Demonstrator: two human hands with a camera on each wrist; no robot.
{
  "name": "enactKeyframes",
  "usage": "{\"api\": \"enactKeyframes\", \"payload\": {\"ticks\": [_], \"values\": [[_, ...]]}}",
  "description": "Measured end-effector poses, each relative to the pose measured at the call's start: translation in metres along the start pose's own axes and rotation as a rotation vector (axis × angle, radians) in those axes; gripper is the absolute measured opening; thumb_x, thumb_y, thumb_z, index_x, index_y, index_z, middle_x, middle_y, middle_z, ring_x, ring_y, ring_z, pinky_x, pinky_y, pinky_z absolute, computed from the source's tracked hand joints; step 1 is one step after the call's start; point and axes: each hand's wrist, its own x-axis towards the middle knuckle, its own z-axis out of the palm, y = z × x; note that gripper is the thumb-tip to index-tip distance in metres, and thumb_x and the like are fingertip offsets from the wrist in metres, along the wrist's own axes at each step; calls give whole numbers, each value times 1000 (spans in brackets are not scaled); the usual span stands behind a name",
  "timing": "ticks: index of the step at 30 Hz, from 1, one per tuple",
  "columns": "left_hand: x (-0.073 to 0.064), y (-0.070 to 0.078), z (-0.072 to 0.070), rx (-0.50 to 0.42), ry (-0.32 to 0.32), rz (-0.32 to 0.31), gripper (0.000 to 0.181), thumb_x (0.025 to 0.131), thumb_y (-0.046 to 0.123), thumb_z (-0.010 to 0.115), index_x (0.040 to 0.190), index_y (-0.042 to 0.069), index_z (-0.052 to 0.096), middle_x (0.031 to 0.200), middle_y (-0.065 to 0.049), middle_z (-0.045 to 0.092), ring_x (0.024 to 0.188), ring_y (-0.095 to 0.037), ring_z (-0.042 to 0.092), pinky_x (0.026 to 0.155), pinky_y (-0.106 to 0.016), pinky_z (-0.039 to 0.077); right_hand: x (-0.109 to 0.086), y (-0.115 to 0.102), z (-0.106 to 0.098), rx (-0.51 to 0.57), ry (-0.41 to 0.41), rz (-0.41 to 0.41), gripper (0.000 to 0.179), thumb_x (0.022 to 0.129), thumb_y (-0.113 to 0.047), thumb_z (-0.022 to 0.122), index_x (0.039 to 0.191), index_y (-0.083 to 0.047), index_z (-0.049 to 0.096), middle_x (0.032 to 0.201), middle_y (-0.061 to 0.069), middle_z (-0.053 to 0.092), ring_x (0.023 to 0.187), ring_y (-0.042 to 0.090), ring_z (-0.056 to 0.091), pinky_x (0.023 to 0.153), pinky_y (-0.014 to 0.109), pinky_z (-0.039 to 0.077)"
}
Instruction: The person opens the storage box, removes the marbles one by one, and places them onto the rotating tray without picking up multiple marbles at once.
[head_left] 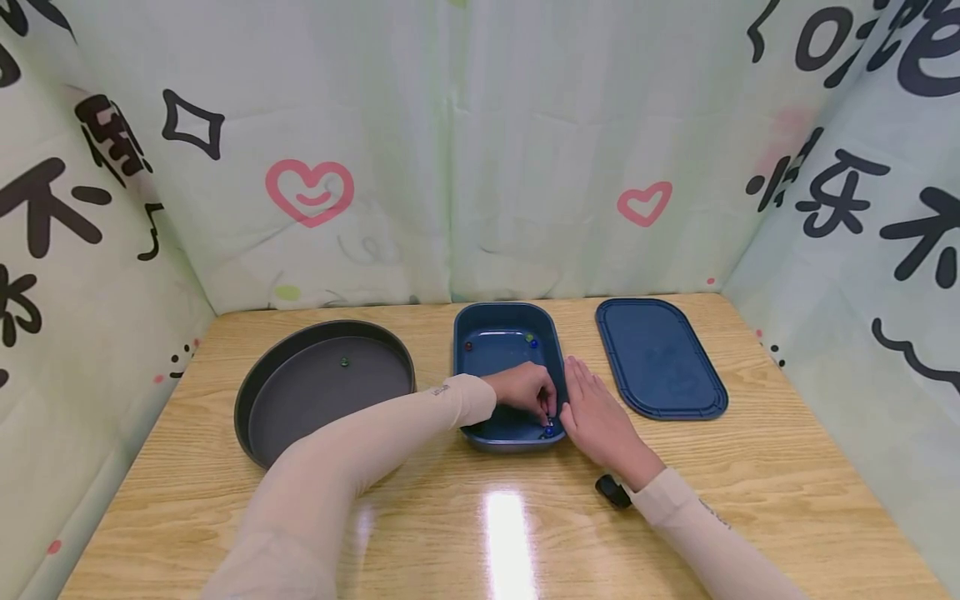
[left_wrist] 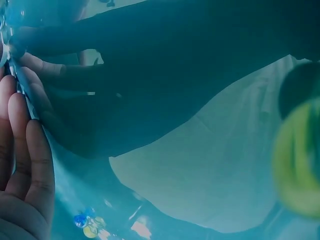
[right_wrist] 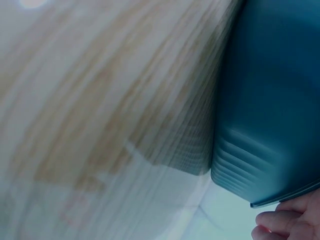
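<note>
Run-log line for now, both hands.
left hand: inside blue bin, at marbles, grip unclear; right hand: against bin's right side; round pan: one green marble; blue lid: right of bin

- grey round metal pan (head_left: 300, 404): L of blue rect. plastic tub (head_left: 491, 358)
- flat blue lid (head_left: 662, 358): R of tub
- multicol. glass marbles (head_left: 533, 342): in tub
- green glass marble (head_left: 345, 362): in pan

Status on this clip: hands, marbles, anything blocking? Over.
Left hand inside blue container, fingers at near-right marbles; grip unclear. Right hand along container's outer right side. Blue lid aside, seemingly not blocking.
</note>
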Motion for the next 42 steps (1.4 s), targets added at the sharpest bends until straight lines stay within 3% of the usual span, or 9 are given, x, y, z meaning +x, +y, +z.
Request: {"api": "enactKeyframes", "payload": {"ticks": [13,24,31,36,42], "values": [[-2,-1,-1,-6,-1,-37,9,75,14,78,82,10,73,75,1,68,66,-5,60,68,-11,50,-1,0,1,6,-4,5,61,95,-16,42,144,12,20,152,26,24,142,39,23,113,52,25],[-3,2,2,39,16,-12,14,74,21,79,80,11,72,73,3,68,63,-1,56,63,-9,47,1,1,3,-4,2,-9,61,95,-17,41,144,12,19,152,26,24,141,38,24,113,51,25],[-2,2,2,14,23,1,14,74,19,79,79,9,72,72,2,68,61,0,56,62,-10,47,2,2,5,7,-3,3,61,96,-17,40,145,10,17,153,25,22,142,38,22,114,50,23],[-2,0,-1,-6,15,-16,12,74,18,79,80,10,73,72,2,69,62,-2,59,65,-10,49,2,3,4,5,-2,-2,61,95,-17,41,145,11,18,152,26,23,142,38,22,114,51,24],[-7,2,-16,-18,29,-43,11,74,17,79,81,12,75,73,3,70,65,-5,62,67,-12,51,2,3,5,-2,-19,6,61,96,-18,40,145,11,18,153,25,22,142,38,21,114,51,23]]}}
